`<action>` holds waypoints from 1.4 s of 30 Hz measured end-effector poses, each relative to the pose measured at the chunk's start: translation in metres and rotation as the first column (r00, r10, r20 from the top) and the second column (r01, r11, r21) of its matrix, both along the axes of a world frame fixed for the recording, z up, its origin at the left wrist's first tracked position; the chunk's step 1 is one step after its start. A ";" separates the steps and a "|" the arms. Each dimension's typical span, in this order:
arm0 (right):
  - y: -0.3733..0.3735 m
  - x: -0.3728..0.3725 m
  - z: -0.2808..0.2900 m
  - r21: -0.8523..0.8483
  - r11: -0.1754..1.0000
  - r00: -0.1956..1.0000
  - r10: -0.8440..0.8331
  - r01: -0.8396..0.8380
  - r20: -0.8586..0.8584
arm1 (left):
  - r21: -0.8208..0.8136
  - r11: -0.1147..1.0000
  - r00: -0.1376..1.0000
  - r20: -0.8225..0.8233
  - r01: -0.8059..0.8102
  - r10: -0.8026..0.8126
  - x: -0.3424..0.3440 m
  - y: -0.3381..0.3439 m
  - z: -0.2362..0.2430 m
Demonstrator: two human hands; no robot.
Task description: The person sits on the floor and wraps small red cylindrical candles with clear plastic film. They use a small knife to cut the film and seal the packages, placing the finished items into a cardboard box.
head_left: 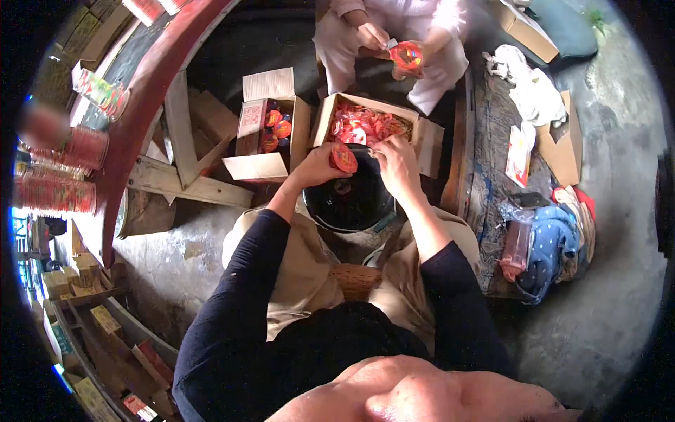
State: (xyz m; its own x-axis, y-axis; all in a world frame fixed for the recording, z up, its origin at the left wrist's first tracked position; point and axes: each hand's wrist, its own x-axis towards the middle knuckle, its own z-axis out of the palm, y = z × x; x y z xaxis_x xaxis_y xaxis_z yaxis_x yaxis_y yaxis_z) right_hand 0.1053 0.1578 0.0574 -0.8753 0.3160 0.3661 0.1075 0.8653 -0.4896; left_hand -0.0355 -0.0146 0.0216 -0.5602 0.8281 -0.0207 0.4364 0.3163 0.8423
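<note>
Between my knees stands a black bucket (349,208), and both my hands are over its far rim. My left hand (314,167) is closed round a small red item with a round, printed top (343,158); its exact kind is unclear. To the right of it, my right hand (398,163) has its fingers pinched together near the rim. Whatever lies between those fingertips is too small to name. Just beyond the bucket, an open cardboard box (325,121) holds a heap of red wrappers or labels (365,125).
Left of that, another open carton (300,130) holds round red and dark items. Opposite sits a person handling a similar red item (406,55). A red-edged table (144,91) bears red stacks (56,193). Rightward lie a white cloth (531,84) and a blue dotted cloth (552,243).
</note>
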 end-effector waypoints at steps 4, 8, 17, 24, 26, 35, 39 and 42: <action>-0.007 -0.004 -0.004 0.026 0.999 1.000 0.031 -0.030 -0.008 | -0.072 0.997 1.000 0.017 0.014 -0.013 -0.002 0.002 -0.006; -0.009 -0.004 -0.003 0.034 0.998 0.998 0.058 -0.058 -0.020 | -0.041 0.998 0.998 -0.040 0.054 -0.056 -0.003 0.007 -0.025; -0.011 -0.005 -0.002 0.104 0.991 0.995 0.089 -0.084 -0.038 | -0.078 0.996 0.999 0.039 0.038 -0.035 0.005 0.008 -0.007; -0.016 -0.003 0.004 0.126 0.989 0.996 0.084 -0.081 -0.021 | -0.083 0.996 1.000 -0.004 0.030 -0.030 0.009 0.006 -0.001; -0.017 -0.003 0.001 0.163 0.983 0.996 0.079 -0.082 0.030 | -0.083 0.996 0.999 -0.004 0.034 -0.034 0.009 0.007 -0.002; -0.020 -0.009 -0.016 0.253 0.962 0.990 0.070 -0.099 0.120 | -0.204 0.979 0.998 -0.066 -0.015 0.001 0.011 0.006 0.001; -0.019 -0.009 -0.022 0.256 0.961 0.991 0.075 -0.102 0.114 | -0.215 0.976 0.998 -0.063 -0.027 0.014 0.010 0.002 -0.005; -0.016 -0.009 -0.024 0.245 0.964 0.990 0.070 -0.099 0.122 | -0.188 0.982 0.997 -0.069 -0.027 0.014 0.007 0.002 -0.013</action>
State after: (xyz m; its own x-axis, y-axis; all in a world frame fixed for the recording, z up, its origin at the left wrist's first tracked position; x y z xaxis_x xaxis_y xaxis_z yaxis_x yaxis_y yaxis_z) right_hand 0.0966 0.1422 0.0330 -0.9345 0.1501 0.3229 0.0704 0.9668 -0.2457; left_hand -0.0280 -0.0126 0.0089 -0.5827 0.8010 -0.1372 0.4818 0.4765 0.7354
